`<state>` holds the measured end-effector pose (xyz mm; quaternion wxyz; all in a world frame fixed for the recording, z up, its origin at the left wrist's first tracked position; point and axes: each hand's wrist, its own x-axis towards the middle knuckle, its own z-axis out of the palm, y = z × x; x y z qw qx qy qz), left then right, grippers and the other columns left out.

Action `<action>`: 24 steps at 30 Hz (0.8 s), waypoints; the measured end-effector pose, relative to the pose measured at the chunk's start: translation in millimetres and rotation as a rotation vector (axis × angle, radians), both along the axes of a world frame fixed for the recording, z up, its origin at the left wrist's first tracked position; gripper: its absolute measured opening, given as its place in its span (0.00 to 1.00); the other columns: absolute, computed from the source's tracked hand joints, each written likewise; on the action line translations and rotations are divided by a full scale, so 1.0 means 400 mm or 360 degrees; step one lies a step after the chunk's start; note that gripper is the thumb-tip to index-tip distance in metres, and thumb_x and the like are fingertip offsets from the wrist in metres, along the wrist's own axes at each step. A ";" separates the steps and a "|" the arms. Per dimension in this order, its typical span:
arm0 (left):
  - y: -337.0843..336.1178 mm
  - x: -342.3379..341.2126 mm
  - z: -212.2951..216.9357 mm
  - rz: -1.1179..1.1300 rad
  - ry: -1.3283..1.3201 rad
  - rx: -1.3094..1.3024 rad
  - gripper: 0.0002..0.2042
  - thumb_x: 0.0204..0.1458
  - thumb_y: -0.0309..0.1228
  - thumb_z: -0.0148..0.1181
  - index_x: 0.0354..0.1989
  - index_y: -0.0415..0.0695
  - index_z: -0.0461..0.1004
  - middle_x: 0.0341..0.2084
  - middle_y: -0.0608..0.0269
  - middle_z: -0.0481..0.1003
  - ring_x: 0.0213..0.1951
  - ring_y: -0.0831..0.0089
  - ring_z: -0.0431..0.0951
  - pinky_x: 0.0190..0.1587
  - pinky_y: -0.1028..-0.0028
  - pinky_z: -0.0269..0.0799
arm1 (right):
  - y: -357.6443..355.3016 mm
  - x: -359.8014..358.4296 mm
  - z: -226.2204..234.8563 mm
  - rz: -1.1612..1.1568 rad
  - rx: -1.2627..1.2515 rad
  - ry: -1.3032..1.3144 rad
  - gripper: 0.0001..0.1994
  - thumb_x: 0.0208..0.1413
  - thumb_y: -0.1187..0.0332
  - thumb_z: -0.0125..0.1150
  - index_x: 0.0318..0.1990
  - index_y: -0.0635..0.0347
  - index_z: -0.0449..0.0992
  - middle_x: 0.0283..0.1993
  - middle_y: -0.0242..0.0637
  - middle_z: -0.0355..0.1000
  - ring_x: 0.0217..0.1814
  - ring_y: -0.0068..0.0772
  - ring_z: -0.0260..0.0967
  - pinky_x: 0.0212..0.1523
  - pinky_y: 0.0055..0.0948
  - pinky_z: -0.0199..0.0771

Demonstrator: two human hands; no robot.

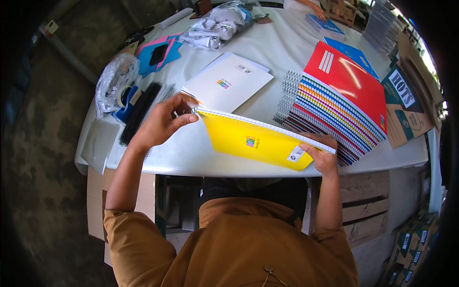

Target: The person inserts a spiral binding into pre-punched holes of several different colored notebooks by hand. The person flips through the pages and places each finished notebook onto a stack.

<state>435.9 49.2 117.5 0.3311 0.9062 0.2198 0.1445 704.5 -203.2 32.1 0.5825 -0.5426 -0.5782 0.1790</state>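
A yellow-covered notebook is held tilted above the near part of the table, its punched edge up and white squared pages showing along it. My right hand grips its right end, thumb on the yellow cover near a white label. At the upper left corner, my left hand has thumb and fingers curled around the end of a wire spiral coil. Behind the notebook lie white-covered sheets. To the right stands a tall stack of spiral notebooks with a red one on top, loose coil ends sticking out leftward.
Black spiral coils lie left of my left hand, beside a blue tape dispenser and clear plastic wrap. A phone rests on coloured sheets. A plastic bag, blue notebooks, cardboard and another person's hand are farther off.
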 end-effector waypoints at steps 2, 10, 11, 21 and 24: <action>0.001 -0.010 -0.008 -0.0033 0.0040 -0.0101 0.14 0.55 0.40 0.53 0.29 0.39 0.69 0.17 0.72 0.61 0.24 0.83 0.62 0.29 0.83 0.60 | 0.000 0.000 0.004 0.0048 0.0081 -0.0034 0.12 0.48 0.80 0.57 0.42 0.70 0.75 0.42 0.48 0.74 0.39 0.37 0.76 0.35 0.24 0.75; -0.008 -0.012 -0.045 0.0090 -0.0203 -0.0390 0.18 0.59 0.45 0.43 0.27 0.42 0.66 0.15 0.75 0.55 0.18 0.86 0.50 0.21 0.84 0.48 | 0.009 -0.002 0.001 0.0154 0.0153 0.0041 0.14 0.46 0.82 0.55 0.44 0.70 0.74 0.42 0.50 0.73 0.44 0.40 0.74 0.40 0.28 0.75; -0.010 -0.013 -0.053 0.0100 -0.0314 -0.0257 0.18 0.59 0.45 0.44 0.27 0.42 0.66 0.14 0.75 0.55 0.17 0.86 0.51 0.20 0.84 0.48 | 0.009 -0.002 0.001 0.0182 0.0117 0.0053 0.15 0.46 0.82 0.55 0.44 0.69 0.74 0.43 0.51 0.73 0.45 0.41 0.74 0.41 0.29 0.75; 0.003 -0.004 -0.011 0.0171 -0.0217 -0.1464 0.13 0.56 0.40 0.51 0.28 0.43 0.67 0.16 0.70 0.62 0.15 0.86 0.55 0.16 0.85 0.49 | 0.010 0.006 -0.019 0.0291 0.0311 0.0092 0.17 0.42 0.83 0.58 0.44 0.67 0.75 0.44 0.55 0.71 0.47 0.47 0.72 0.48 0.33 0.72; -0.006 -0.003 -0.017 0.0134 -0.0290 -0.1162 0.14 0.57 0.42 0.50 0.28 0.43 0.68 0.14 0.71 0.62 0.15 0.86 0.56 0.16 0.85 0.50 | 0.008 0.013 -0.024 0.0300 0.0307 0.0081 0.17 0.41 0.82 0.59 0.44 0.66 0.75 0.44 0.54 0.72 0.47 0.47 0.72 0.47 0.33 0.73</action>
